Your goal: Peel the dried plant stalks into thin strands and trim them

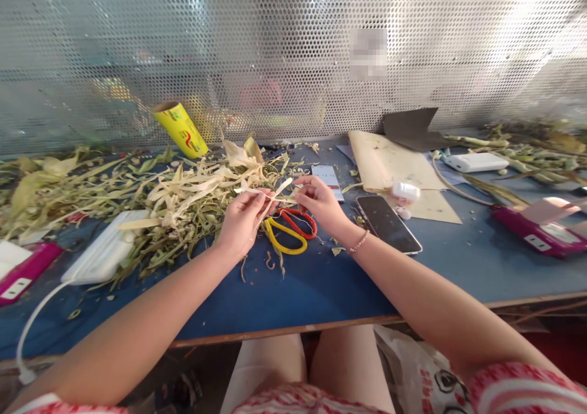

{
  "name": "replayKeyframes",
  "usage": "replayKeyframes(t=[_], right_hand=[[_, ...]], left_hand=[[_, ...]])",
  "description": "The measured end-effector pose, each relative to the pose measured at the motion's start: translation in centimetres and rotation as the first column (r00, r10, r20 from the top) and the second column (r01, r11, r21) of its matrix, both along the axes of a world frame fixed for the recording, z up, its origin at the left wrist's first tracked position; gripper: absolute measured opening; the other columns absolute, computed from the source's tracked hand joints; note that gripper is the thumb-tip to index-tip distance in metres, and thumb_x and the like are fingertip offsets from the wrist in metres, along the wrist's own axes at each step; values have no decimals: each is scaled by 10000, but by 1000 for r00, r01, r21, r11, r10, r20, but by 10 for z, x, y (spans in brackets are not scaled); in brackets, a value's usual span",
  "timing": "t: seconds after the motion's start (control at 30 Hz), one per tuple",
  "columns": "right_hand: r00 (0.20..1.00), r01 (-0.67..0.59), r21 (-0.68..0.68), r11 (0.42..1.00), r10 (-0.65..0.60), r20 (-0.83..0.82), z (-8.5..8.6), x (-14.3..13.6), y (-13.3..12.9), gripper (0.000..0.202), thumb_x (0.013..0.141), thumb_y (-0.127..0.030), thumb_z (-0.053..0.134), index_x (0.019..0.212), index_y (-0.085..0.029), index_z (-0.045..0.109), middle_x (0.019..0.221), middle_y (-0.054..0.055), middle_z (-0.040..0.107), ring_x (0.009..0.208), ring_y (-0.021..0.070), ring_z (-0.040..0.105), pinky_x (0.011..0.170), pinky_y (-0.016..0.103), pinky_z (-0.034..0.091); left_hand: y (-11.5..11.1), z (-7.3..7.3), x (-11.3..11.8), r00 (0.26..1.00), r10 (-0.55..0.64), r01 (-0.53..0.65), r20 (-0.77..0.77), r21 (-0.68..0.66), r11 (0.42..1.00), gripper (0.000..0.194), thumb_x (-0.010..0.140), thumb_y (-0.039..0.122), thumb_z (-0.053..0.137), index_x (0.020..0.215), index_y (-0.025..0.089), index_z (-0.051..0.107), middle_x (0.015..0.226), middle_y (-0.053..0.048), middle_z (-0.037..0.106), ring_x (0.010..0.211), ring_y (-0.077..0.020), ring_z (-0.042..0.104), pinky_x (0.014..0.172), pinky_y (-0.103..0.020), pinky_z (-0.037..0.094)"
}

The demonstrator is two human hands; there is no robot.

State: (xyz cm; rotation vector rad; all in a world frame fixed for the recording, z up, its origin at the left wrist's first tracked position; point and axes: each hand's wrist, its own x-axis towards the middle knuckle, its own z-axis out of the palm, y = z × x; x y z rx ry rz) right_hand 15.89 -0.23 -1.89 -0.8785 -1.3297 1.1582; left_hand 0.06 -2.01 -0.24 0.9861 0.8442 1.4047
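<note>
My left hand (241, 221) is closed, pinching pale dried leaf strips (278, 192) that cross one another between my hands. My right hand (322, 203), with a thin bracelet at its wrist, has thumb and fingers drawn together on the right end of the same strips. Just below them on the blue table (293, 304) lie scissors with one yellow and one red handle (293, 246); their blades are hidden. Beside my left hand spreads a heap of dried leaves and stalks (183, 203).
A yellow cardboard tube (182, 130) leans behind the heap. At right are a dark-screened phone (389, 223), an earbud case (405, 190), brown paper (394, 163) and a magenta power strip (536, 233). Left stands a white device with a cable (103, 249). Perforated metal (293, 47) walls the back.
</note>
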Motion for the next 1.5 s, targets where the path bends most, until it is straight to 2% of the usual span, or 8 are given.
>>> replayKeyframes(t=[0.17,0.37,0.47,0.67,0.87,1.1,1.37,1.5], right_hand=[[980,-66,20,998,61,191,-1,-3,-2,168,706,-256,576,839,-188,498,559,-69,496,481,70,470,498,218,382],[915,-31,229,973,-64,398,-4,-3,-6,202,748,-210,526,947,-202,496,622,-53,514,555,89,477,578,239,394],[862,-44,360,932,-146,484,-6,-3,-8,261,761,-191,515,1020,-209,480,676,-30,516,604,105,486,614,258,423],[793,-128,610,782,-289,536,-2,-4,-14,347,756,-95,480,1089,-196,474,978,90,494,882,171,511,741,324,493],[799,-138,645,752,-301,521,-1,-6,-20,419,770,-80,437,1174,-190,411,1005,106,475,925,189,503,765,352,510],[825,-186,676,713,-260,502,6,-7,-28,421,824,-203,481,1234,-199,385,1021,103,496,911,182,511,776,353,502],[831,-56,708,704,-360,424,7,-12,-29,120,875,-184,418,881,-190,538,822,52,579,822,148,555,768,300,484],[835,-51,687,725,-346,427,6,-10,-27,103,848,-145,435,877,-189,523,835,53,582,816,145,555,746,293,487]], left_hand=[[3,-4,-1,999,28,-27,-22,21,999,171,618,271,724,739,163,671,786,-17,680,772,-109,630,809,-261,488],[1,-3,0,998,39,-36,-57,42,998,214,580,292,750,738,167,678,760,-23,682,755,-128,633,798,-292,497],[-1,-2,1,996,48,-44,-81,56,997,222,568,314,756,720,174,676,758,-19,681,746,-138,634,789,-309,502],[-2,-1,2,993,47,-38,-110,75,996,173,539,300,766,629,182,678,729,-9,679,704,-132,624,748,-293,504],[0,-5,1,993,51,-39,-105,115,993,119,534,252,761,599,189,684,745,-12,662,766,-129,605,798,-287,479],[3,-11,-4,960,111,-55,-255,218,974,103,562,243,750,611,183,683,812,-19,601,776,-129,576,732,-265,468],[-1,-8,-6,863,210,-70,-460,302,951,192,599,359,722,668,184,682,1066,-76,588,948,-207,577,741,-305,489],[-2,-8,-4,890,126,-13,-438,254,967,194,594,351,726,683,187,674,1064,-77,618,954,-211,590,792,-332,481]])
